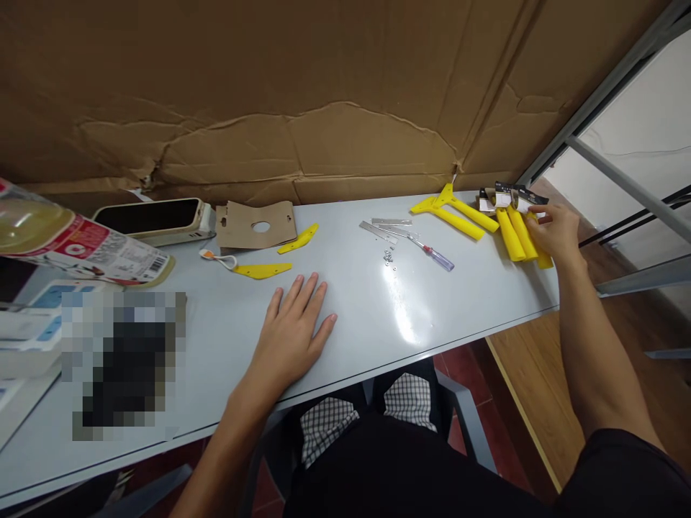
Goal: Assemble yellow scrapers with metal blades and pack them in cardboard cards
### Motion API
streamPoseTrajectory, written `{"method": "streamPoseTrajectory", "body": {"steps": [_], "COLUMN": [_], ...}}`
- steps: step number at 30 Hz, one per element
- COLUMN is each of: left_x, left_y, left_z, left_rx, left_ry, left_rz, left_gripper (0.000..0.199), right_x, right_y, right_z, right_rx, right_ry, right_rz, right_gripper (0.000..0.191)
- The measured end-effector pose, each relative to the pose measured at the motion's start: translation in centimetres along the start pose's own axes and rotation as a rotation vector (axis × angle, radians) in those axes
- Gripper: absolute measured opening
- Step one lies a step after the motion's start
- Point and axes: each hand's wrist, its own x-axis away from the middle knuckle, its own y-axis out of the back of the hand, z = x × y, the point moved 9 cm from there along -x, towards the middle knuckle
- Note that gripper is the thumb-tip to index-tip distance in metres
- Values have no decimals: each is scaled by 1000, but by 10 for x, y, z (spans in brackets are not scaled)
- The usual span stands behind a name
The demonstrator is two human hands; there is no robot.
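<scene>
My left hand (294, 331) lies flat on the white table (356, 324), fingers spread, holding nothing. At the right end, my right hand (556, 230) is at a row of yellow tubular handles (515, 234) with black and white labels; its fingers curl over the rightmost one. Two yellow handles joined to a forked yellow piece (445, 198) lie left of them. Mid-table are thin metal strips (391, 221), a small pile of nuts or screws (387, 256) and a screwdriver (440, 259) with a clear handle. Two flat yellow pieces (263, 271) rest beyond my left hand.
Brown card pieces (256, 224) sit at the back, beside a phone-like device (156, 219). A bottle of yellow liquid (80, 237) leans in from the left, near a pixelated dark object (132, 367). A cardboard wall (324, 86) stands behind; metal bars (626, 173) are at right.
</scene>
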Motion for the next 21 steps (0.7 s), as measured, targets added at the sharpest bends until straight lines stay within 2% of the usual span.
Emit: {"method": "streamPoseTrajectory", "body": {"steps": [6,10,14,16,18,21], "left_x": [-1,0,0,0,0,0], "left_y": [1,1,0,1,1,0], "left_z": [-1,-1,-2,-2,-1,-1], "left_rx": [-16,-26,-29,-29,-25,-17], "left_ry": [-7,-6,-9,-9,-9,-12], "left_rz": [11,1,-2,-5,-10,-11], "left_gripper": [66,66,65,65,65,65], "right_x": [2,6,7,4,0,-3], "right_y": [16,34,39,38,33,16], "right_z": [6,31,50,41,23,-4], "right_rx": [33,71,94,110,120,96], "right_ry": [20,52,57,0,-73,-128], "right_rz": [-85,-179,-185,-172,-137,-8], "right_gripper": [39,42,38,41,47,49]}}
